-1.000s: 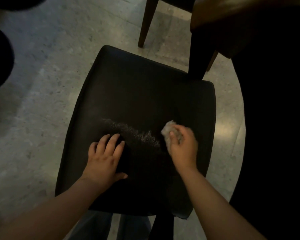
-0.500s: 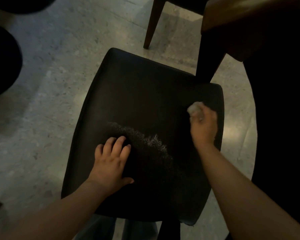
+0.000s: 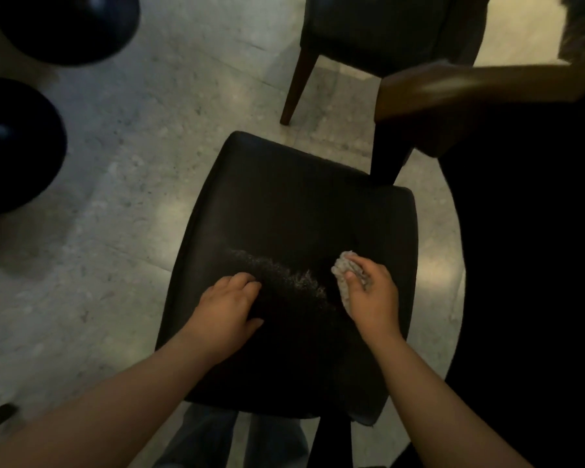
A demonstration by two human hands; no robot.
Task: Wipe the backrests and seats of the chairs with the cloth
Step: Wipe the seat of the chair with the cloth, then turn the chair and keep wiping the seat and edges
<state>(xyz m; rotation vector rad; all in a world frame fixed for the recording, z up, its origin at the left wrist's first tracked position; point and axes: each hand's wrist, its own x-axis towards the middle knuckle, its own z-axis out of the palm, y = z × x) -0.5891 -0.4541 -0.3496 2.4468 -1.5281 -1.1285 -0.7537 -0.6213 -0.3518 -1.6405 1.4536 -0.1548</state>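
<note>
Two hands: right hand grips a small, pale grey crumpled cloth, pressing it onto a black padded chair seat; left hand rests on the seat, fingers loosely bent, holding nothing.
Cloth: likely soft, light and limp; best kept bunched in the palm.
Seat: smooth, probably slick; a whitish dusty streak lies between the hands.

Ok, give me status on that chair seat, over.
Left hand rests on seat, holding nothing. Right hand grips cloth, pressed to seat beside pale streak. Nothing else on the seat.
</note>
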